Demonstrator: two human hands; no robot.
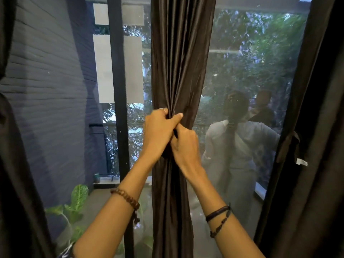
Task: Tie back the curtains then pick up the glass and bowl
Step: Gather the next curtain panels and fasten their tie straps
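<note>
A dark brown satin curtain [178,58] hangs gathered into a narrow bunch in the middle of the window. My left hand [159,130] clutches the bunch from the left, thumb across the folds. My right hand [185,146] grips the same bunch just below and to the right, touching the left hand. A thin dark strip shows between the two hands; I cannot tell whether it is a tie. Two more dark curtains hang at the left edge [16,164] and the right edge [316,146]. No glass or bowl is in view.
A black window frame post [119,108] stands left of the gathered curtain. Behind the glass are a blue wall, a leafy plant [74,207] at lower left and trees. The pane [242,146] reflects a person in white. A tieback band [290,146] wraps the right curtain.
</note>
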